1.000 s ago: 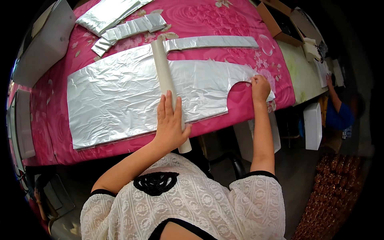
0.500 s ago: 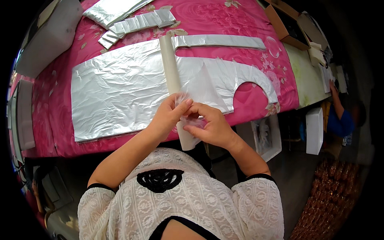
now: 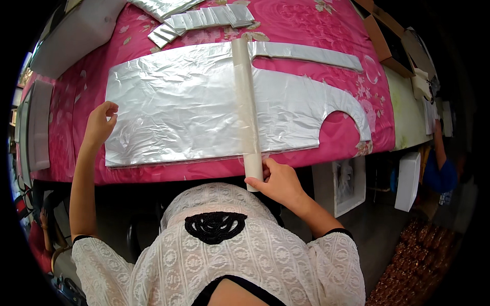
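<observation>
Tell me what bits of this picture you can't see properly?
- Near end of the roll: head view, the right hand covers it.
- Left hand fingertips at the silver sheet edge: curled over, so whether they pinch it is unclear.
- Folded silver strips and the white board: cut off by the dark rim.
- Person at the right edge: only a sleeve shows, dim.

The table (image 3: 286, 15) has a pink flowered cloth. On it lies a big silver sheet (image 3: 173, 109), a tube (image 3: 246, 97) across it, and folded silver strips (image 3: 204, 19) at 12 o'clock.
</observation>
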The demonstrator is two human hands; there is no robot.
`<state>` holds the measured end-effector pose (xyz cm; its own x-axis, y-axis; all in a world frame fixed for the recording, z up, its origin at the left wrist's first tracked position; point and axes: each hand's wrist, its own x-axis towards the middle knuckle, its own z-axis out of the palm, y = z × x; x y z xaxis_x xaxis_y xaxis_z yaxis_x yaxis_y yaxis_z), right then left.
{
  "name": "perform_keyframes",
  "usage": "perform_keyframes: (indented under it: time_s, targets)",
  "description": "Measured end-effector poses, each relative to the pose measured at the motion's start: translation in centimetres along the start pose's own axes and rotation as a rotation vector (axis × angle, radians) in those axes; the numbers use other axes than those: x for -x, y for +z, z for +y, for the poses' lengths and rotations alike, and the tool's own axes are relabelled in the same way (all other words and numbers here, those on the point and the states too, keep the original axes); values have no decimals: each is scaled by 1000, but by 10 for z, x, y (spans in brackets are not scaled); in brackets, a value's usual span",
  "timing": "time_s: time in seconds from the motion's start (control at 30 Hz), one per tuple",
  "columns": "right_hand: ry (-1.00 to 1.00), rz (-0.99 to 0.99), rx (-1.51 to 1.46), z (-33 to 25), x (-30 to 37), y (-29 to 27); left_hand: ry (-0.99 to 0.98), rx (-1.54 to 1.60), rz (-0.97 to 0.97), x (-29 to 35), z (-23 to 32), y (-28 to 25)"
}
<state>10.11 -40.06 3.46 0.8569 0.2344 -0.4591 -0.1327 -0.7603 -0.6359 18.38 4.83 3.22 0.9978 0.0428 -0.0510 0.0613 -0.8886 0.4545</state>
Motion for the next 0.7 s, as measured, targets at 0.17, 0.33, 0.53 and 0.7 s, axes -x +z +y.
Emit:
perform_keyframes:
  time_s: [0.17, 0.33, 0.53, 0.7]
  targets:
    - [61, -50, -113, 9, 5, 9, 539, -127, 115, 11, 152, 47]
    - [63, -107, -94, 7, 2, 4, 596, 101, -21, 15, 198, 149]
    - [-18, -196, -24, 11, -10, -6, 600, -1, -2, 15, 200, 179]
    - [-127, -18, -9, -7, -77, -36, 587, -60, 15, 15, 202, 181]
